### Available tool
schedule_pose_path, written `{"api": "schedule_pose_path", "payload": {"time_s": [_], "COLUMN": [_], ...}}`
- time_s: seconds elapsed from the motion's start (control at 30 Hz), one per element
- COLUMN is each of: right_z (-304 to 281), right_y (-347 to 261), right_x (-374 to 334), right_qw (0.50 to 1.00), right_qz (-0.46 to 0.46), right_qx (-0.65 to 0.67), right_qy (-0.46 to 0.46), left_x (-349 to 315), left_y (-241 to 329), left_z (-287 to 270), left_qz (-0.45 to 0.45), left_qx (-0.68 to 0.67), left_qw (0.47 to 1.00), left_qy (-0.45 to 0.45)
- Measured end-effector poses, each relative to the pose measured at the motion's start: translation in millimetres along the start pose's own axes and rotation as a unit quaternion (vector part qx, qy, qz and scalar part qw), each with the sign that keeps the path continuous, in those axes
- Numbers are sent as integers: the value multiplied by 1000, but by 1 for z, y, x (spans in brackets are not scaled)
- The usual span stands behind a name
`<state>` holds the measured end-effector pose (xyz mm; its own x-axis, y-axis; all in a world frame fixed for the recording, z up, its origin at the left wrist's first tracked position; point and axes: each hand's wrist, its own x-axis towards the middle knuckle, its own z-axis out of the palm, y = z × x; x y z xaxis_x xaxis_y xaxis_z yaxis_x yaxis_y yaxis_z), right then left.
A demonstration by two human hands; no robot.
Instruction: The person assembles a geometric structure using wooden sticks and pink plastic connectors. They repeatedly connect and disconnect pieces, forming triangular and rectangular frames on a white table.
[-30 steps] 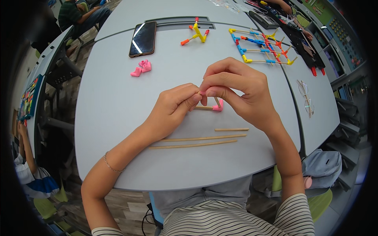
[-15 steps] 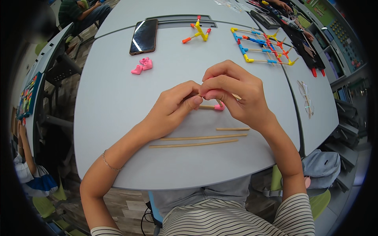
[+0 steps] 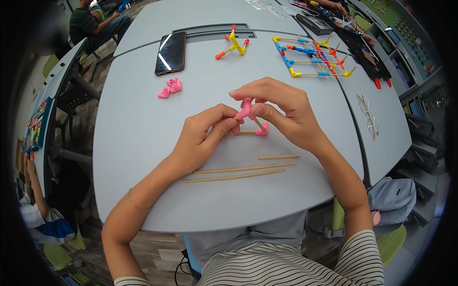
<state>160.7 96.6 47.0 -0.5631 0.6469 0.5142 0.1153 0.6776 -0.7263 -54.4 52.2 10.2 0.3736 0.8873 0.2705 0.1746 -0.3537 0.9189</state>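
Nearest us, two long sticks (image 3: 245, 168) and a short stick (image 3: 279, 157) lie on the table (image 3: 131, 148), with our left forearm beside the ends of the long pair. A backpack (image 3: 391, 202) sits on a chair off to our right. Above the sticks, our left hand (image 3: 212, 131) has its grip pinched on a wooden rod (image 3: 235, 118) set in a pink joint (image 3: 244, 110). Our right hand (image 3: 286, 107) has its thumb against that joint and its forefinger lifted; we cannot tell whether its grip is closed, since the knuckles stand in the way. Just below, a second pink joint (image 3: 264, 128) joins two more rods, partly covered by our fingers. Farther off lie loose pink joints (image 3: 171, 87), glasses (image 3: 369, 117) to the right, a phone (image 3: 170, 53), a stick frame (image 3: 317, 61) and a small yellow-and-red piece (image 3: 234, 45). Beyond them is a clear plastic bag (image 3: 268, 6).
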Motion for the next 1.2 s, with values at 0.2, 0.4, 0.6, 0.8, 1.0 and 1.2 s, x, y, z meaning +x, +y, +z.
{"api": "schedule_pose_path", "payload": {"time_s": [0.2, 0.4, 0.6, 0.8, 1.0, 1.2], "right_z": [7, 11, 3, -35, -55, -45], "right_y": [8, 8, 11, 17, 17, 22], "right_x": [-5, -4, -3, 1, -9, -13], "right_qw": [1000, 999, 1000, 985, 945, 932], "right_qz": [8, -30, -12, 47, 203, 248], "right_qx": [24, -17, 0, -160, -225, -224], "right_qy": [-18, 2, -10, 49, -124, -142], "left_x": [1, 1, 3, 5, 9, 10], "left_y": [-3, -4, 0, -12, -16, -7], "left_z": [-2, -3, -7, -27, -31, -33], "left_qz": [-6, -9, -14, 26, 62, 88], "left_qx": [11, -7, 13, 55, 138, 276], "left_qw": [1000, 1000, 1000, 995, 976, 938], "left_qy": [1, 1, 3, 83, 156, 188]}}
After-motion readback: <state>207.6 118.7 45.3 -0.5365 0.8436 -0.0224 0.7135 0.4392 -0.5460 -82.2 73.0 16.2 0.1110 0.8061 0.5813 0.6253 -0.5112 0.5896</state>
